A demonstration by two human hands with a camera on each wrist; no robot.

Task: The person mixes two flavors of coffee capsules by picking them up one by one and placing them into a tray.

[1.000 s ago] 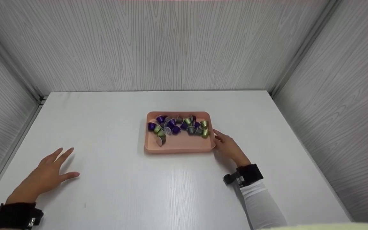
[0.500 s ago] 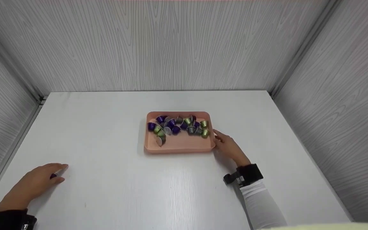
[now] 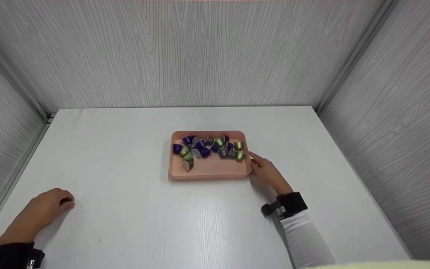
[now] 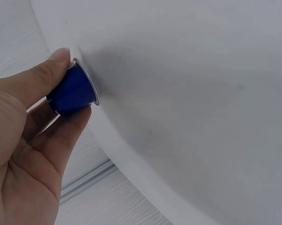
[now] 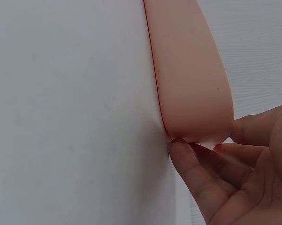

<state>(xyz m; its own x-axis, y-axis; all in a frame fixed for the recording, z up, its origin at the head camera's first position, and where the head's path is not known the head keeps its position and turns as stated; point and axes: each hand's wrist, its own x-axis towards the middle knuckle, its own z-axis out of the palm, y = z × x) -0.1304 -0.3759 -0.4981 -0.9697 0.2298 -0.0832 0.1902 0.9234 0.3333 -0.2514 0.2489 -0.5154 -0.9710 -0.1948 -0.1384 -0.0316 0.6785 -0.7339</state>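
Observation:
Low on the left of the head view, my left hand (image 3: 43, 211) is by the white table top. Its thumb and fingers pinch a coffee capsule (image 4: 74, 91), shiny blue with a silver rim, seen side-on in the left wrist view; from the head only a dark bit shows. A shallow pink tray (image 3: 215, 172) lies at mid-table, with several purple, green and grey coffee capsules (image 3: 205, 151) towards its back. At the tray's right end, my right hand (image 3: 269, 173) holds the edge near the front corner, thumb by the rim and a fingertip low at the base.
Grey wood-grain panels stand behind the table (image 3: 136, 220) and on both sides: a back wall (image 3: 185, 52), a left wall (image 3: 2, 101) and a right wall (image 3: 398, 123). Both wrists wear black camera straps (image 3: 291, 203).
My left hand, spread open a second ago, has moved slightly down and left and closed on a capsule. My right hand and the tray have stayed in place.

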